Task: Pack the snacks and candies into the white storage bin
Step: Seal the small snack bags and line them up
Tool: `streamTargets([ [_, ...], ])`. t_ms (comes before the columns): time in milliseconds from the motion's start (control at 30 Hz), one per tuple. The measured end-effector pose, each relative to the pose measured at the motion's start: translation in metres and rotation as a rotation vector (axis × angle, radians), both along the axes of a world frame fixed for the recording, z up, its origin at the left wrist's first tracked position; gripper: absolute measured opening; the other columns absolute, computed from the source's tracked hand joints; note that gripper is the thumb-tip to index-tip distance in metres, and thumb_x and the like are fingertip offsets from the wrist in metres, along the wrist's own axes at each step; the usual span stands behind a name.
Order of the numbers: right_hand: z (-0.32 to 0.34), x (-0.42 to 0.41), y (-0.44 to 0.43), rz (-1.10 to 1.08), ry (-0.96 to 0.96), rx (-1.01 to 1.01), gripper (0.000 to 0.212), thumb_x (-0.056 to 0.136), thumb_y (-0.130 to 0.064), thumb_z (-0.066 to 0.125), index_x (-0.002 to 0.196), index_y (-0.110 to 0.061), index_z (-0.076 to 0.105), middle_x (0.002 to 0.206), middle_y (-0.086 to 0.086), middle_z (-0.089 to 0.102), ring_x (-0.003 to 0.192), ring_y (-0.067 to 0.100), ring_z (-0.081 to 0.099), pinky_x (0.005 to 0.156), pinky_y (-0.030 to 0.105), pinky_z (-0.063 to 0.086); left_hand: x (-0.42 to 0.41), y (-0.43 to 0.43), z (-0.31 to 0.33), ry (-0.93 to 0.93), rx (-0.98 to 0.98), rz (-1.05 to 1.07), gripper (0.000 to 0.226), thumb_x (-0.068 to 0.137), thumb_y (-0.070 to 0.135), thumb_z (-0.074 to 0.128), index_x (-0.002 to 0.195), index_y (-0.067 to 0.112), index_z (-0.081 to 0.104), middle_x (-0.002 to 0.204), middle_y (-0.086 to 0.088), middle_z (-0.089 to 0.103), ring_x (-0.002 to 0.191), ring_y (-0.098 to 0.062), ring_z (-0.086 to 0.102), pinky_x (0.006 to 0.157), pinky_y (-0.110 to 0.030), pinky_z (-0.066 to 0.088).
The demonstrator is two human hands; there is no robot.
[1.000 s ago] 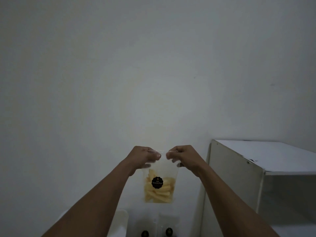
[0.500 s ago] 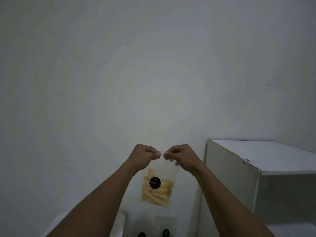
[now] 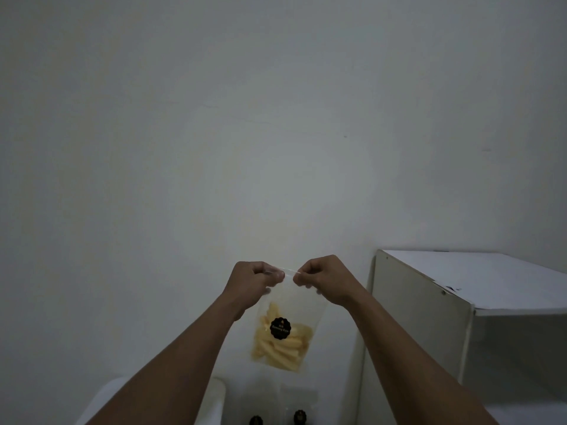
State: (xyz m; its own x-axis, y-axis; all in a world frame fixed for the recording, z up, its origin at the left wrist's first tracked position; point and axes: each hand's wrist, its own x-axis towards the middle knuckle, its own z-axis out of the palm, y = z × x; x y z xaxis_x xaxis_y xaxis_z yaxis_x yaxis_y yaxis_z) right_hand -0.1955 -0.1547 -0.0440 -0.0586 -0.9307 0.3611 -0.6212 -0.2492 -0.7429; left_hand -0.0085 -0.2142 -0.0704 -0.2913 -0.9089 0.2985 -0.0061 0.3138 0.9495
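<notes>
While raised before wall, left hand point(image 3: 254, 282) and right hand point(image 3: 325, 280) pinch snack pouch point(image 3: 283, 335) top, grip tight.

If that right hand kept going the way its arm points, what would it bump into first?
Probably the left hand, which pinches the same top edge of the clear snack pouch just across from the right hand. If it missed, only the bare wall lies ahead; depth is hard to judge.
</notes>
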Motion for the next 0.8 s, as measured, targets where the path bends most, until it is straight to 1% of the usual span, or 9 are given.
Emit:
streamTargets([
  [133, 0.002, 0.0, -0.002, -0.009, 0.062, 0.017, 0.014, 0.086, -0.018, 0.069, 0.077, -0.01, 0.077, 0.069, -0.005, 0.068, 0.062, 0.005, 0.057, 0.06, 0.021, 0.044, 0.003, 0.004, -0.002, 0.071, 0.092, -0.063, 0.013, 0.083, 0.016, 0.077, 0.089, 0.004, 0.076, 0.098, -0.013, 0.075, 0.093, -0.022, 0.071, 0.077, -0.035, 0.061],
  [233, -0.002, -0.001, -0.002, 0.003, 0.06, 0.011, 0.015, 0.088, -0.02, 0.069, 0.079, -0.011, 0.076, 0.073, -0.004, 0.071, 0.065, 0.006, 0.059, 0.06, 0.02, 0.044, 0.007, 0.004, -0.005, 0.124, 0.119, -0.05, 0.015, 0.086, 0.01, 0.073, 0.092, -0.003, 0.072, 0.098, -0.015, 0.074, 0.09, -0.024, 0.073, 0.08, -0.039, 0.061],
  [367, -0.009, 0.0, 0.0, -0.031, -0.062, -0.056, 0.016, 0.084, -0.028, 0.075, 0.083, -0.012, 0.075, 0.08, 0.003, 0.073, 0.068, 0.006, 0.062, 0.059, 0.019, 0.047, 0.005, 0.003, -0.003, 0.159, 0.049, 0.056, 0.01, 0.087, 0.006, 0.07, 0.087, -0.004, 0.071, 0.092, -0.015, 0.074, 0.087, -0.025, 0.071, 0.083, -0.037, 0.06],
  [433, -0.01, -0.005, 0.003, -0.031, -0.179, -0.052, 0.016, 0.086, -0.025, 0.073, 0.087, -0.009, 0.075, 0.085, 0.006, 0.074, 0.074, 0.01, 0.064, 0.06, 0.022, 0.049, 0.005, 0.002, 0.0, 0.199, 0.059, 0.079, 0.009, 0.089, 0.008, 0.068, 0.089, -0.001, 0.072, 0.091, -0.013, 0.074, 0.087, -0.023, 0.071, 0.083, -0.037, 0.059],
  [500, -0.013, -0.01, 0.006, -0.012, -0.269, -0.038, 0.012, 0.089, -0.017, 0.069, 0.085, -0.007, 0.074, 0.083, 0.003, 0.074, 0.076, 0.012, 0.064, 0.063, 0.025, 0.05, 0.006, 0.002, 0.003, 0.195, 0.097, 0.052, 0.01, 0.091, 0.012, 0.066, 0.091, 0.002, 0.071, 0.095, -0.011, 0.073, 0.089, -0.021, 0.071, 0.081, -0.036, 0.059],
  [633, -0.014, -0.013, 0.008, -0.041, -0.28, -0.078, 0.012, 0.087, -0.01, 0.07, 0.076, -0.005, 0.073, 0.074, 0.002, 0.072, 0.067, 0.011, 0.06, 0.061, 0.021, 0.048, 0.001, 0.006, 0.002, 0.124, 0.158, -0.058, 0.017, 0.087, 0.024, 0.072, 0.096, 0.01, 0.072, 0.098, -0.004, 0.076, 0.092, -0.017, 0.07, 0.078, -0.031, 0.054],
  [667, -0.013, -0.012, 0.009, -0.034, -0.281, -0.077, 0.012, 0.086, -0.01, 0.071, 0.075, -0.006, 0.073, 0.072, 0.002, 0.072, 0.064, 0.01, 0.058, 0.06, 0.02, 0.048, -0.002, 0.007, 0.001, 0.091, 0.143, -0.053, 0.016, 0.085, 0.024, 0.074, 0.095, 0.012, 0.074, 0.096, -0.001, 0.076, 0.091, -0.016, 0.069, 0.078, -0.03, 0.053],
  [733, -0.014, -0.011, 0.01, -0.018, -0.291, -0.078, 0.011, 0.084, -0.011, 0.074, 0.074, -0.007, 0.075, 0.069, 0.002, 0.072, 0.06, 0.009, 0.056, 0.06, 0.02, 0.048, -0.007, 0.01, -0.001, 0.08, 0.09, -0.006, 0.005, 0.085, 0.015, 0.073, 0.085, 0.012, 0.077, 0.087, 0.002, 0.077, 0.083, -0.015, 0.066, 0.077, -0.028, 0.051],
  [800, -0.017, -0.01, 0.011, -0.011, -0.328, -0.092, 0.01, 0.082, -0.014, 0.077, 0.077, -0.006, 0.077, 0.073, 0.006, 0.073, 0.061, 0.01, 0.058, 0.061, 0.022, 0.051, -0.01, 0.009, -0.001, 0.091, 0.027, 0.054, 0.006, 0.083, 0.012, 0.074, 0.078, 0.011, 0.077, 0.08, 0.0, 0.076, 0.078, -0.014, 0.065, 0.076, -0.026, 0.053],
])
